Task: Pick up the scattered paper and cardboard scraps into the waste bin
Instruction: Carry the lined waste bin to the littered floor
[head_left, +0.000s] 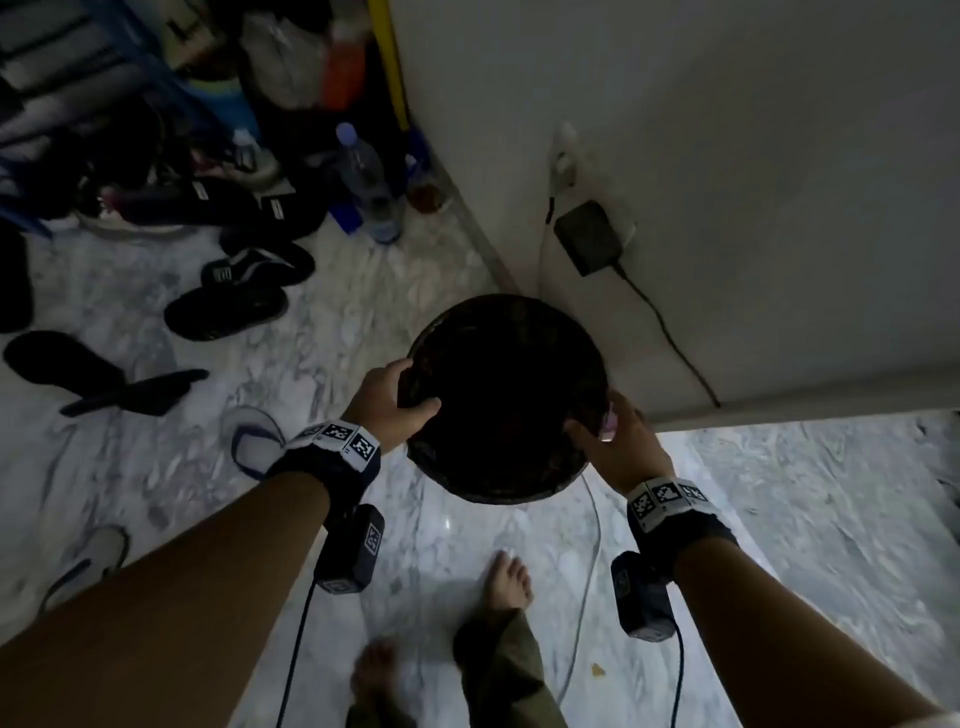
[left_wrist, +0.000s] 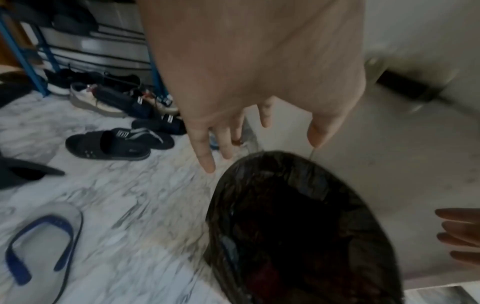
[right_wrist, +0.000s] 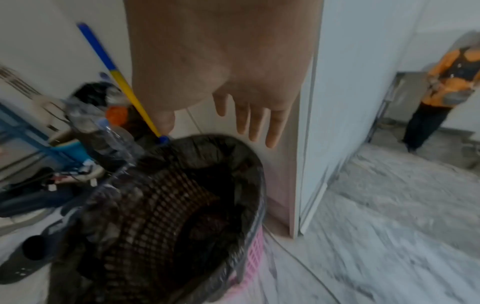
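A round pink lattice waste bin lined with a black bag stands on the marble floor against a wall corner. Its inside is dark, so I cannot make out what it holds. My left hand is at the bin's left rim and my right hand at its right rim. In the left wrist view my left hand hovers over the bin with straight, spread fingers. The right wrist view shows my right hand likewise spread above the rim. Neither hand holds a scrap. A small yellowish bit lies on the floor.
Slippers and shoes litter the floor at left, by a water bottle and a blue rack. A black adapter hangs on the wall with its cable. A thin cord crosses the floor near my bare feet. A person in orange stands in the doorway.
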